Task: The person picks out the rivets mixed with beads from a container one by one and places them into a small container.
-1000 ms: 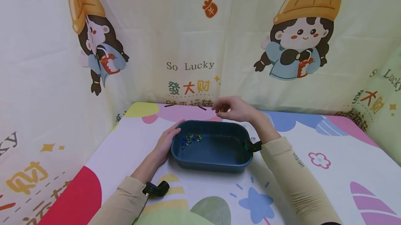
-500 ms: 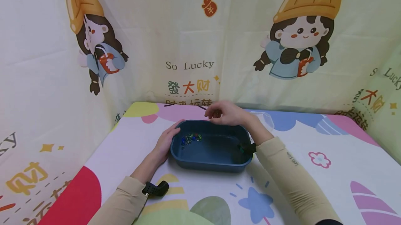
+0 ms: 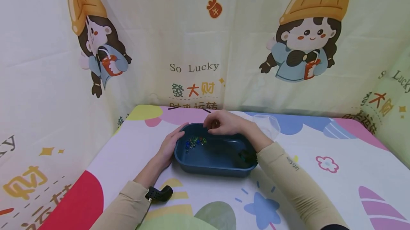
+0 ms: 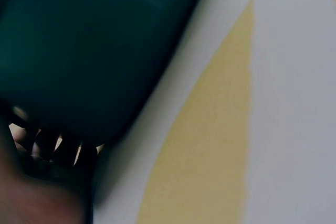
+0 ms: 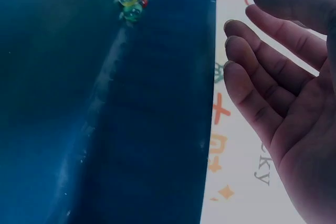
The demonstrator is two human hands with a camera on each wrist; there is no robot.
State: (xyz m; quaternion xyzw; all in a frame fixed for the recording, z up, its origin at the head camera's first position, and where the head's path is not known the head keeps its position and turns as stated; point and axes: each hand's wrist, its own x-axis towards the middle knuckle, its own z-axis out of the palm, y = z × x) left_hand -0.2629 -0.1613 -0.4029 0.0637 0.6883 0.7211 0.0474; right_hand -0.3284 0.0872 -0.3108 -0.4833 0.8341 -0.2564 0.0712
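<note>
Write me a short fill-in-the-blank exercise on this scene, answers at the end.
In the head view, the left hand and the shiny balls are toward the ____ end of the tub. There, the right hand covers part of the tub's ____ long side (near or far). The flower outline printed on the tablecloth is ____.

Missing words: left; far; pink.

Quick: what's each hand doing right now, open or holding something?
Left hand: holding the left end of the tub.
Right hand: open, fingers loosely bent, nothing held.
</note>
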